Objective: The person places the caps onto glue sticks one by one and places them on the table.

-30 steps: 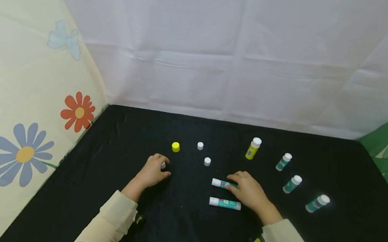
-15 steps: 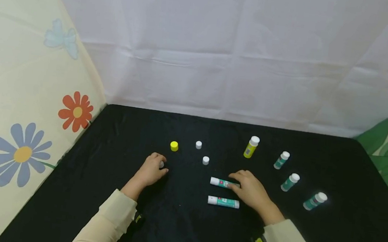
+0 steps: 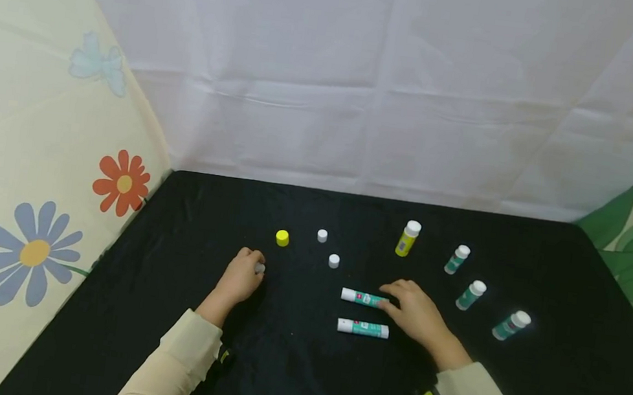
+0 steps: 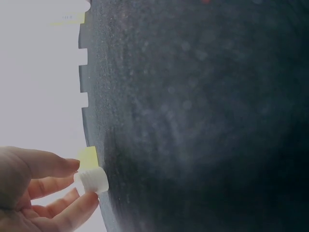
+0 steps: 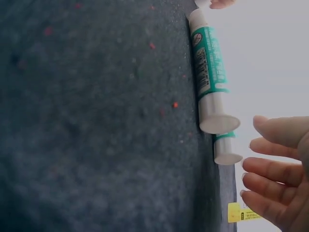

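Note:
My left hand (image 3: pixel 235 281) pinches a small white cap (image 4: pixel 91 180) between thumb and fingers, low over the black table. In the head view, two teal-and-white glue sticks lie on their sides, one behind the other. My right hand (image 3: pixel 417 314) is at the right end of the farther glue stick (image 3: pixel 360 298), its thumb overlapping that end. The right wrist view shows relaxed fingers (image 5: pixel 273 171) beside the stick's white end, holding nothing; I cannot tell whether they touch it. The nearer glue stick (image 5: pixel 210 63) lies apart from the hand.
A yellow cap (image 3: pixel 282 238) and two white caps (image 3: pixel 322 235) (image 3: pixel 334 261) sit beyond the hands. To the right stand a yellow glue stick (image 3: pixel 407 239) and several teal ones (image 3: pixel 470 295). A white cloth (image 3: pixel 277 128) hangs behind the black table (image 3: pixel 284 376).
My left fingers have closed round the white cap and drawn slightly left. My right hand has slid a little right, uncovering more of the farther glue stick. The head view has shifted slightly.

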